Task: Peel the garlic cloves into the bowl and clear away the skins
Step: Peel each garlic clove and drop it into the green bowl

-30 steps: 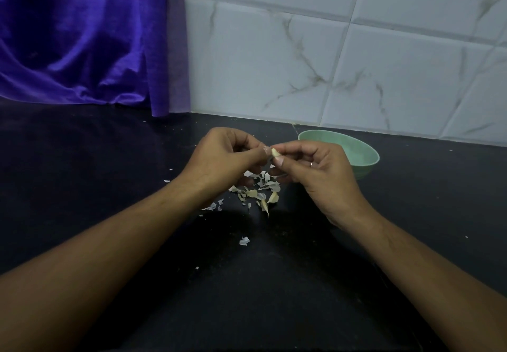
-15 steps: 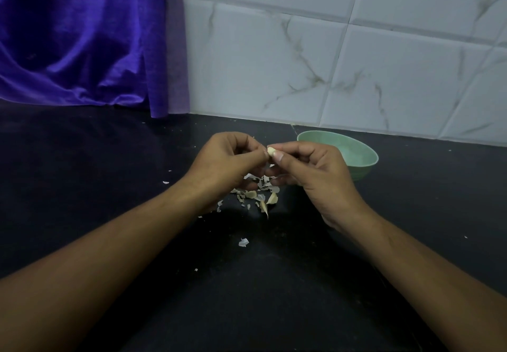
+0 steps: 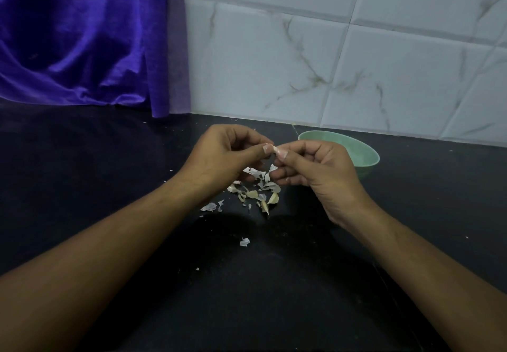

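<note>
1. The garlic clove is held in the air between the two hands, above the tabletop and just left of the bowl. Only a small pale bit of it shows between the thumb tips, so how much skin is left on it cannot be told.
2. The left hand is curled, and its thumb and fingertips pinch the clove from the left.
3. The right hand is curled too. It pinches the same clove from the right, with its thumb tip meeting the left thumb.
4. The garlic skins lie in a loose pale heap on the tabletop, right below the hands and partly hidden by them. A few scraps are spread toward the left forearm.
5. One single skin flake lies apart from the heap, nearer the person, between the two forearms.
6. The light green bowl stands upright on the tabletop behind the right hand, which covers its near left part. What is inside it cannot be made out.
7. The tabletop is black and speckled with tiny crumbs.
8. Behind it rises a white marbled tile wall. A purple curtain hangs at the far left down to the tabletop.
</note>
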